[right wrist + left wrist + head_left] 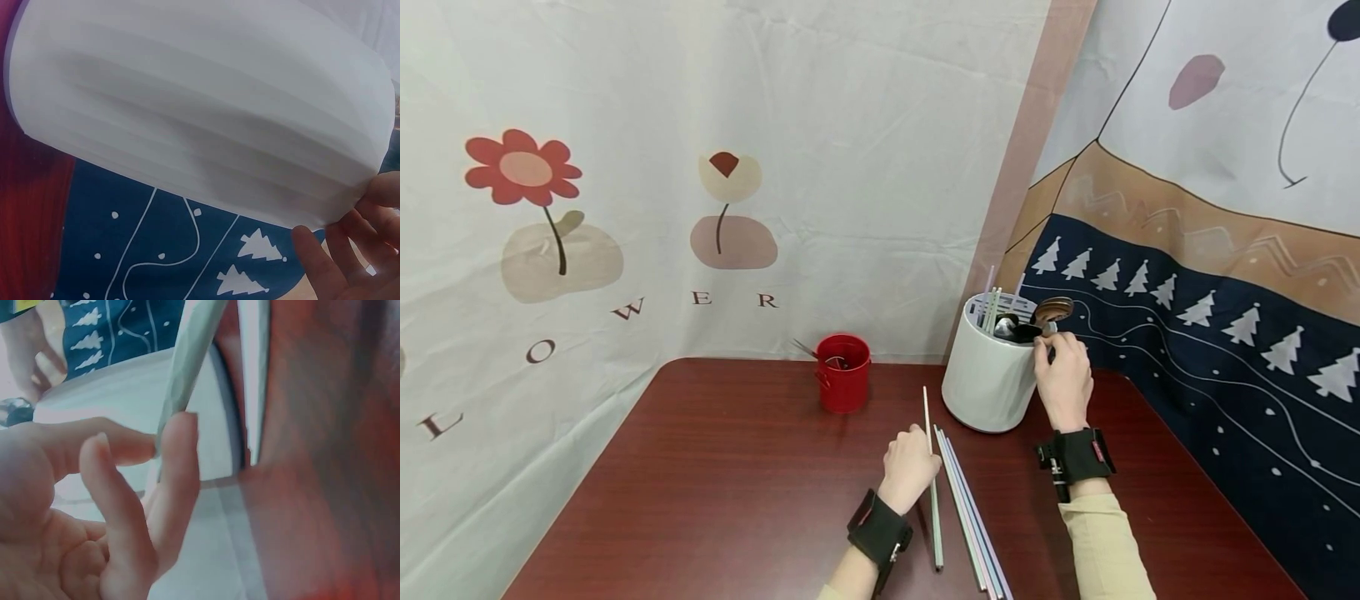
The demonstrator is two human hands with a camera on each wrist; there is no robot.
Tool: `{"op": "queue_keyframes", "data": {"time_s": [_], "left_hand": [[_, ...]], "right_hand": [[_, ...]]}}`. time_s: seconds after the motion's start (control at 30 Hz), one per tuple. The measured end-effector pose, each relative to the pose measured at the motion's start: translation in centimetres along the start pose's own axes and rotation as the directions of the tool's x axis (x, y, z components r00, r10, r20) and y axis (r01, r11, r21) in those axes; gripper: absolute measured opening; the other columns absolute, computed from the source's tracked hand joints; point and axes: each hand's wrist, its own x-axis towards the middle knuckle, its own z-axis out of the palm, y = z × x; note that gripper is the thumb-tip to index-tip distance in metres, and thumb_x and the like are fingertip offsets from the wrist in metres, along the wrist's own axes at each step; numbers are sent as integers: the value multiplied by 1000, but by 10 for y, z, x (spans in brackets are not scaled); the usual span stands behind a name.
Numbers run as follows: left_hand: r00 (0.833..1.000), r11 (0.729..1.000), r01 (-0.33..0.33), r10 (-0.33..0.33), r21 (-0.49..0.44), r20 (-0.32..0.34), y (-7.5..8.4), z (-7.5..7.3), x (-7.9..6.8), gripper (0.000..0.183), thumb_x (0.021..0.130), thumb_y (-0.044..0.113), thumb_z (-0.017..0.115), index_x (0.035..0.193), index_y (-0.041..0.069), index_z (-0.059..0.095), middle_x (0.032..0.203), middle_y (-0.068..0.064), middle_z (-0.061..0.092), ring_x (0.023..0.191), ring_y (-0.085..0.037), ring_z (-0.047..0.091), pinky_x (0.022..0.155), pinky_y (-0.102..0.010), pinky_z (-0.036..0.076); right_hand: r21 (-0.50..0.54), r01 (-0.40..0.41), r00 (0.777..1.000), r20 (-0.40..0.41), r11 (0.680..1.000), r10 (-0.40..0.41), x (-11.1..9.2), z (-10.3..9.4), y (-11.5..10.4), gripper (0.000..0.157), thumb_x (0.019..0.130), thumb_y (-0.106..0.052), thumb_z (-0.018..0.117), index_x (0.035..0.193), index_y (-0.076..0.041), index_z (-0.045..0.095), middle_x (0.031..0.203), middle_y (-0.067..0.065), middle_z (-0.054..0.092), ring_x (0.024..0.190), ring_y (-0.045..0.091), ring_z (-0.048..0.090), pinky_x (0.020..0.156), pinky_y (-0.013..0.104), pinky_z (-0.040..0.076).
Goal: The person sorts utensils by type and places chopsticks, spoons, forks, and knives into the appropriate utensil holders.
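Observation:
A pale green chopstick (936, 517) is pinched between the thumb and fingertips of my left hand (912, 467), as the left wrist view shows closely. Its lower end points toward the table's near side. Just right of it, several pastel chopsticks (972, 517) lie side by side on the table. My right hand (1066, 379) grips the upper right rim of a white utensil holder (988, 383); in the right wrist view its fingers (319, 259) curl at the rim. Chopsticks, dark spoons and a brownish ladle (1052, 310) stand in the holder.
A small red pot (842, 379) with metal utensils inside stands at the table's back edge, left of the holder. The dark red wooden table (737, 483) meets a printed cloth (850, 167) behind and a navy tree-patterned cloth (1210, 392) at right.

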Motion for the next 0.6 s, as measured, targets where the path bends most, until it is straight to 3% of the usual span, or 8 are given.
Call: {"op": "queue_keyframes", "data": {"time_s": [0.2, 0.37, 0.47, 0.6], "left_hand": [[994, 995, -83, 78, -57, -81, 3, -10, 0, 11, 83, 9, 67, 85, 6, 56, 62, -7, 61, 50, -22, 56, 41, -26, 35], [974, 976, -189, 171, -112, -146, 9, -17, -1, 12, 88, 15, 66, 95, 8, 60, 75, -2, 70, 55, -14, 58, 45, -18, 34], [947, 952, -273, 240, -141, -214, 15, -23, -1, 11, 89, 15, 65, 96, 8, 60, 82, -4, 71, 62, -13, 62, 49, -16, 38], [895, 912, -374, 307, -169, -322, 26, -35, 5, 11, 91, 13, 63, 99, 8, 59, 86, -5, 70, 65, -12, 61, 55, -16, 41]], "right_hand": [[-10, -3, 1000, -12, 1000, 3, -1, 0, 1, 27, 97, -22, 53, 95, 2, 65, 105, 19, 60, 98, 36, 54, 71, 53, 45], [-8, -6, 1000, -13, 1000, 6, -1, 1, 2, 26, 97, -21, 53, 95, 2, 65, 105, 19, 60, 98, 36, 54, 70, 53, 45], [-11, -7, 1000, -12, 1000, 7, 0, 1, 2, 26, 97, -22, 53, 95, 1, 65, 105, 19, 60, 98, 36, 54, 70, 52, 45], [-16, -5, 1000, -11, 1000, 5, 1, 1, 1, 28, 98, -24, 52, 95, 1, 65, 105, 18, 61, 98, 36, 54, 70, 52, 45]]}}
